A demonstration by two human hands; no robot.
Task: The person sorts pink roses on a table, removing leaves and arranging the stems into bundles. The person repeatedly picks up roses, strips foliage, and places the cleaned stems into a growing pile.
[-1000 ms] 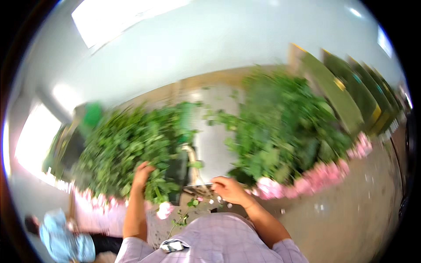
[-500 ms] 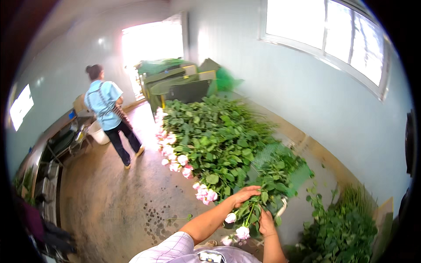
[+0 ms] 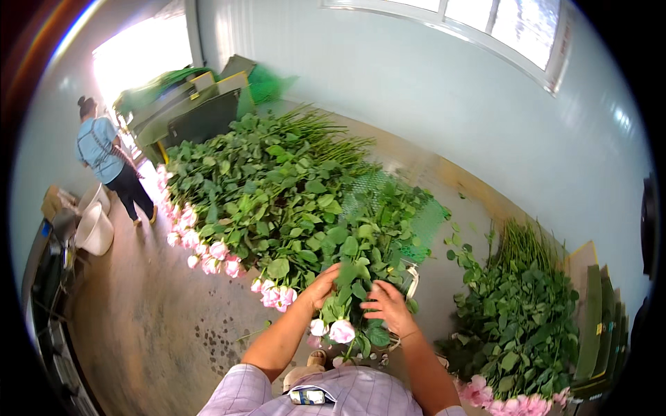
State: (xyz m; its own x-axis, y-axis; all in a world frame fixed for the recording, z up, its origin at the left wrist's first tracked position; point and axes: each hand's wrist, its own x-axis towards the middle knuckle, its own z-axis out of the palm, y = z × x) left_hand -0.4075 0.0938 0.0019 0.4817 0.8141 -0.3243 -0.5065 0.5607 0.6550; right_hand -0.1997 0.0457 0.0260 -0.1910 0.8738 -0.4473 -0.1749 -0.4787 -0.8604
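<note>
My left hand [image 3: 322, 286] is curled against the leafy stems of a few pale pink roses [image 3: 341, 331], its fingertips partly hidden by the leaves. The blooms hang toward me, just in front of my body. To the right of these stems my right hand [image 3: 390, 307] has its fingers spread, with nothing seen in them. Beyond my hands lies a large heap of cut roses [image 3: 277, 208], leaves and stems piled with the pink heads [image 3: 215, 255] along the left side. A green net [image 3: 424, 225] lies under its right end.
At the right is a second rose pile [image 3: 520, 319], beside dark green boards [image 3: 593, 326]. Similar boards [image 3: 205, 118] stand behind the big heap. A person in a blue top [image 3: 104, 149] stands at the far left near white buckets [image 3: 95, 229]. A wall with a window runs behind.
My view has swung right, showing more of the right-hand pile. My right hand has come off the stems and its fingers have spread. My left hand remains at the roses.
</note>
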